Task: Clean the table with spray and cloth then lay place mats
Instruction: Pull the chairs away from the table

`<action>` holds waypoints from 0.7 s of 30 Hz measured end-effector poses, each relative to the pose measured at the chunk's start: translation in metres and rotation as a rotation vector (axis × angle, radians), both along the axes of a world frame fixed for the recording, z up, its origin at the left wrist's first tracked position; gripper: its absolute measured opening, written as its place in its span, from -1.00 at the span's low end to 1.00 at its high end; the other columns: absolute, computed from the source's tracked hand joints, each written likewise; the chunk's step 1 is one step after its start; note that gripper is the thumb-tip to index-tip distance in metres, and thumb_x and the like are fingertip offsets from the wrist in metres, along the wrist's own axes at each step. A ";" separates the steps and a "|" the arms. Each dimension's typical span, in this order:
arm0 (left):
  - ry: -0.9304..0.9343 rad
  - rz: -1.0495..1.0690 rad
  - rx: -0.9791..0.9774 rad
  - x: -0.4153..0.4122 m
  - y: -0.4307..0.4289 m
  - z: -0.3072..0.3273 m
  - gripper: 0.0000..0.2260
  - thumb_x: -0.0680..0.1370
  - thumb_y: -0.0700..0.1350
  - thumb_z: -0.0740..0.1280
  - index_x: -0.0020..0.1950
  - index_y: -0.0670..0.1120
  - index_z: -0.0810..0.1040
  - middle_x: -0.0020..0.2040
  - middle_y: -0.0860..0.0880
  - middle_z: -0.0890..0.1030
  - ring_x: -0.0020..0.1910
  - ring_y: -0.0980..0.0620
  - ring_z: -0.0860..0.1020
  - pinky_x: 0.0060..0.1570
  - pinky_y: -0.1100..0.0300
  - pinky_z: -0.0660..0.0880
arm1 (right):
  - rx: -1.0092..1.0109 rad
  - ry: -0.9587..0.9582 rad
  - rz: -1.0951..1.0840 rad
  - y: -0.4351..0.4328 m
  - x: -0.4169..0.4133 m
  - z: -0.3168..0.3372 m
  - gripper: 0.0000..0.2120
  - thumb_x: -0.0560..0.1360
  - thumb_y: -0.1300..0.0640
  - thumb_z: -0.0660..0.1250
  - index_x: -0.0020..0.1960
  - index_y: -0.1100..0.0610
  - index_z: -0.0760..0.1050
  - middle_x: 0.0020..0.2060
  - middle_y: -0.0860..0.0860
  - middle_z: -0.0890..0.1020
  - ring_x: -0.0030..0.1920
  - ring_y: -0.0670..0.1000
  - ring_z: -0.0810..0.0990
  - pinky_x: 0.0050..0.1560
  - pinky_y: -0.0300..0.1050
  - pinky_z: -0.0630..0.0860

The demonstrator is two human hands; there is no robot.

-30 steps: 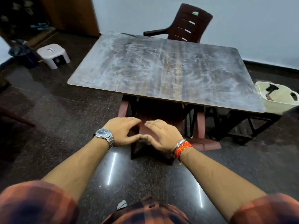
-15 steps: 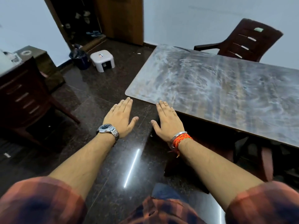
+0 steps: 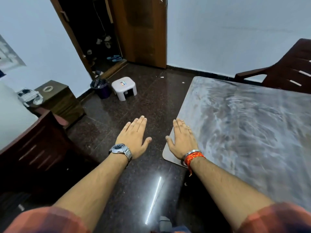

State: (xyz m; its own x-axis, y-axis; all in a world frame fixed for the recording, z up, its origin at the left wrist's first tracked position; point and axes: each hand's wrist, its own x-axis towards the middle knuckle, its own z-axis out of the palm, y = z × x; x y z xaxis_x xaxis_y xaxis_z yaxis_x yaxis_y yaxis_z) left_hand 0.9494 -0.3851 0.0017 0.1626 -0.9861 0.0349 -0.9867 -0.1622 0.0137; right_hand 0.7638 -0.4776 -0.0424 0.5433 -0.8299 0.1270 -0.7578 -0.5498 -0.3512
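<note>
Left hand [image 3: 134, 137] flat, empty, over floor [image 3: 151, 98] beside tabletop [image 3: 244, 132]; right hand [image 3: 182, 140] flat, empty, above its near-left corner. Top streaked whitish. No spray or cloth in view: we reckon fetch those 1st, wipe edge-to-edge.

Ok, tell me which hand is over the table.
The right hand, with the orange thread at its wrist, is over the corner of the table; the left hand, wearing the watch, is over the floor.

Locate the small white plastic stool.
Head view, left of centre: the small white plastic stool stands on the dark floor, just right of the dark purple bin.
</note>
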 end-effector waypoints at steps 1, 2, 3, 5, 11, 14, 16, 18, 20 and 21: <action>0.009 0.004 -0.001 0.016 -0.016 0.001 -0.34 0.65 0.17 0.07 0.63 -0.11 -0.08 0.64 -0.04 -0.03 0.61 -0.01 0.01 0.55 0.06 -0.08 | 0.008 -0.002 -0.015 -0.015 0.015 0.001 -0.33 0.58 -0.09 0.13 0.56 0.19 0.01 0.56 0.10 0.05 0.55 0.06 -0.01 0.52 -0.01 -0.07; 0.027 0.013 0.004 0.030 -0.030 0.000 -0.34 0.65 0.17 0.07 0.63 -0.11 -0.07 0.64 -0.04 -0.03 0.61 -0.01 0.01 0.55 0.06 -0.08 | 0.024 0.005 -0.032 -0.028 0.029 0.001 -0.33 0.58 -0.09 0.12 0.57 0.19 0.00 0.56 0.10 0.04 0.55 0.05 -0.02 0.52 -0.01 -0.07; 0.043 0.016 0.007 0.043 -0.044 -0.002 -0.34 0.65 0.17 0.08 0.63 -0.11 -0.07 0.64 -0.04 -0.03 0.61 -0.01 0.01 0.55 0.06 -0.08 | 0.038 0.010 -0.044 -0.040 0.042 0.000 -0.33 0.59 -0.09 0.12 0.57 0.18 -0.01 0.56 0.10 0.03 0.55 0.05 -0.03 0.52 -0.01 -0.06; 0.046 -0.009 0.028 0.065 -0.070 -0.010 -0.34 0.65 0.17 0.08 0.63 -0.11 -0.07 0.64 -0.04 -0.03 0.61 -0.01 0.01 0.55 0.05 -0.08 | 0.054 0.019 -0.053 -0.061 0.064 -0.006 -0.33 0.59 -0.10 0.12 0.57 0.18 -0.01 0.56 0.09 0.02 0.55 0.05 -0.03 0.53 0.01 -0.04; 0.041 -0.167 0.114 0.136 -0.190 -0.039 -0.33 0.65 0.17 0.08 0.63 -0.11 -0.10 0.65 -0.04 -0.05 0.61 -0.02 0.00 0.55 0.04 -0.08 | 0.072 0.034 -0.185 -0.151 0.130 -0.031 -0.31 0.58 -0.08 0.15 0.56 0.19 -0.01 0.56 0.11 0.02 0.55 0.08 -0.02 0.52 0.02 -0.05; 0.028 -0.278 0.125 0.176 -0.265 -0.045 -0.33 0.64 0.15 0.09 0.63 -0.11 -0.09 0.65 -0.04 -0.05 0.61 -0.04 0.01 0.55 0.02 -0.06 | 0.080 0.051 -0.294 -0.206 0.161 -0.033 -0.32 0.57 -0.07 0.17 0.56 0.20 0.01 0.56 0.12 0.04 0.55 0.09 0.00 0.52 0.03 -0.04; 0.021 -0.328 0.125 0.196 -0.313 -0.042 -0.33 0.64 0.15 0.11 0.63 -0.11 -0.07 0.64 -0.05 -0.04 0.61 -0.05 0.02 0.55 0.01 -0.05 | 0.084 0.061 -0.365 -0.238 0.174 -0.029 -0.32 0.57 -0.07 0.16 0.56 0.19 0.01 0.56 0.12 0.03 0.55 0.09 -0.01 0.52 0.04 -0.03; 0.010 -0.403 0.141 0.211 -0.363 -0.039 -0.32 0.63 0.15 0.13 0.63 -0.10 -0.06 0.64 -0.05 -0.03 0.60 -0.06 0.05 0.55 0.00 -0.04 | 0.085 0.053 -0.460 -0.270 0.184 -0.021 -0.32 0.57 -0.08 0.16 0.56 0.19 0.02 0.56 0.11 0.04 0.55 0.10 0.00 0.52 0.06 -0.01; 0.006 -0.451 0.149 0.220 -0.408 -0.036 -0.32 0.63 0.14 0.15 0.63 -0.10 -0.05 0.64 -0.04 -0.01 0.60 -0.05 0.06 0.55 0.00 -0.03 | 0.098 0.046 -0.539 -0.298 0.190 -0.012 -0.32 0.56 -0.08 0.17 0.56 0.17 0.02 0.56 0.10 0.04 0.55 0.09 0.00 0.52 0.06 -0.01; 0.011 -0.481 0.144 0.220 -0.434 -0.033 -0.31 0.62 0.14 0.16 0.63 -0.10 -0.04 0.64 -0.04 0.00 0.60 -0.05 0.07 0.55 0.00 -0.03 | 0.101 0.050 -0.578 -0.315 0.190 -0.009 -0.31 0.56 -0.09 0.17 0.56 0.17 0.02 0.56 0.10 0.03 0.55 0.09 -0.01 0.52 0.06 -0.01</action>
State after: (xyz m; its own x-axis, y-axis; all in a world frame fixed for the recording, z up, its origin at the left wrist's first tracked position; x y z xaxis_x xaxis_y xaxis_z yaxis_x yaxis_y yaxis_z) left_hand 1.1699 -0.8192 -0.0311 -0.3123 -0.9440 -0.1067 -0.9500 0.3103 0.0351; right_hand 0.9536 -0.7921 -0.0509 0.0020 -0.9998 0.0181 -0.9416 -0.0080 -0.3367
